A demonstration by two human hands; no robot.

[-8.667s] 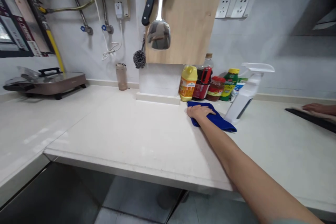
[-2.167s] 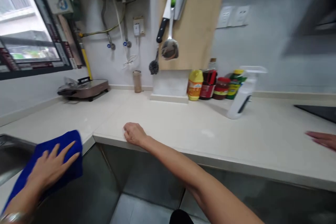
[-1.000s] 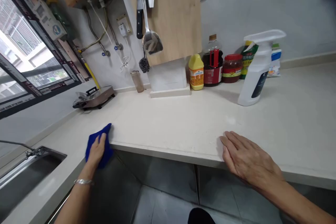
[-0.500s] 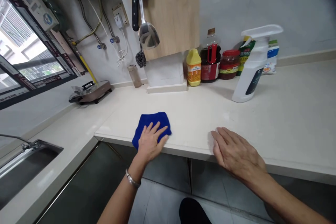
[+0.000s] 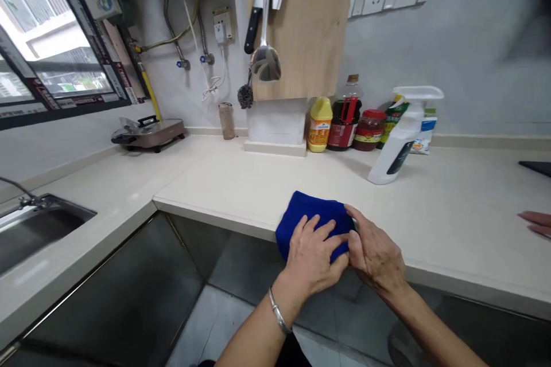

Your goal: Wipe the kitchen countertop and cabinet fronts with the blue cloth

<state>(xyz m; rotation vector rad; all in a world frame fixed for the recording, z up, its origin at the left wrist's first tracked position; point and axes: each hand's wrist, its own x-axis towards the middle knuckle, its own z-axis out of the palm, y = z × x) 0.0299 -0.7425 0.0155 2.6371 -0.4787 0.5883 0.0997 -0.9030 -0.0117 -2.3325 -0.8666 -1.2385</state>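
A folded blue cloth (image 5: 316,206) lies at the front edge of the pale counter (image 5: 232,180), with part of it hanging over the edge. My left hand (image 5: 312,255), a silver bangle on its wrist, rests on the cloth with fingers spread. At the cloth's right side, my right hand (image 5: 379,255) grips the border between thumb and fingers. Both hands nearly touch, and their palms are hidden. Behind them stands a white spray bottle (image 5: 394,152), upright on the counter.
Along the wall stand a yellow bottle (image 5: 319,126), a dark sauce bottle (image 5: 344,120) and a red-lidded jar (image 5: 370,129). A steel sink (image 5: 47,229) and an electric pan (image 5: 150,135) are on the left. Another person's fingers (image 5: 538,222) show at the right edge.
My left hand has slid the blue cloth to the right along the counter edge. My right hand, earlier flat on the counter, now grips the cloth. Another person's fingers have come into view.
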